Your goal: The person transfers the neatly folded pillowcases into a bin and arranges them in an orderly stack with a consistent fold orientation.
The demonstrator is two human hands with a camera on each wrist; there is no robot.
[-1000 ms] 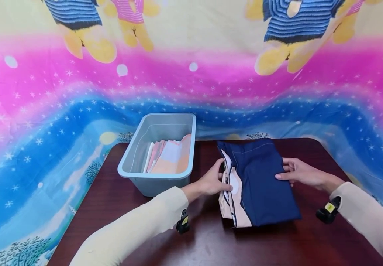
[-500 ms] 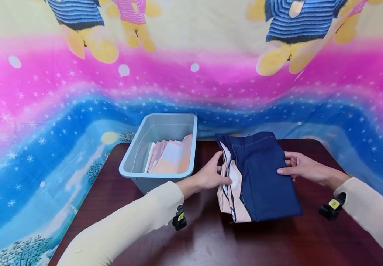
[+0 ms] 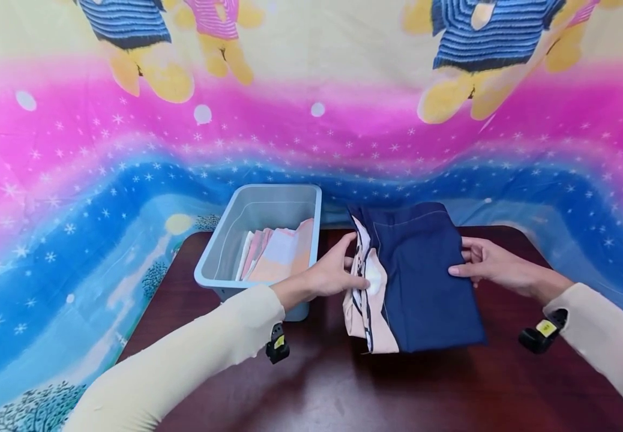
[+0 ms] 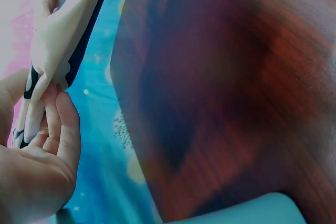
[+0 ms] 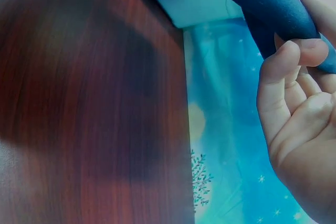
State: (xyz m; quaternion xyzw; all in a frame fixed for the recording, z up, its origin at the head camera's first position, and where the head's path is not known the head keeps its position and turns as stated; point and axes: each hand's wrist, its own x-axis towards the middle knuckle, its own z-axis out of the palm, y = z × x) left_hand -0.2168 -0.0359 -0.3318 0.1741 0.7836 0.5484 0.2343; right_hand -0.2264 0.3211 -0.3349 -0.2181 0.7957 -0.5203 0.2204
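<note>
A folded navy cloth [image 3: 425, 282] with pale pink and white patterned layers along its left edge is held up above the table in the head view. My left hand [image 3: 333, 270] pinches those patterned layers, thumb in front and fingers behind. At the opposite edge, my right hand [image 3: 495, 267] grips the navy side between thumb and fingers. The left wrist view shows the left hand [image 4: 47, 145] around the pale folds. In the right wrist view, the fingers of the right hand [image 5: 304, 124] curl at the rounded navy fold [image 5: 273, 3].
To the left of the cloth, a grey-blue plastic bin [image 3: 219, 234] stands on the dark wooden table [image 3: 311, 384]. Several folded pink, white and peach cloths [image 3: 279, 255] lie in it. A printed curtain [image 3: 344, 138] hangs right behind the table's back edge.
Both hands have raised the folded navy cloth and shifted it slightly left, toward the bin. Their grips look the same. The bin and its contents stay put.
</note>
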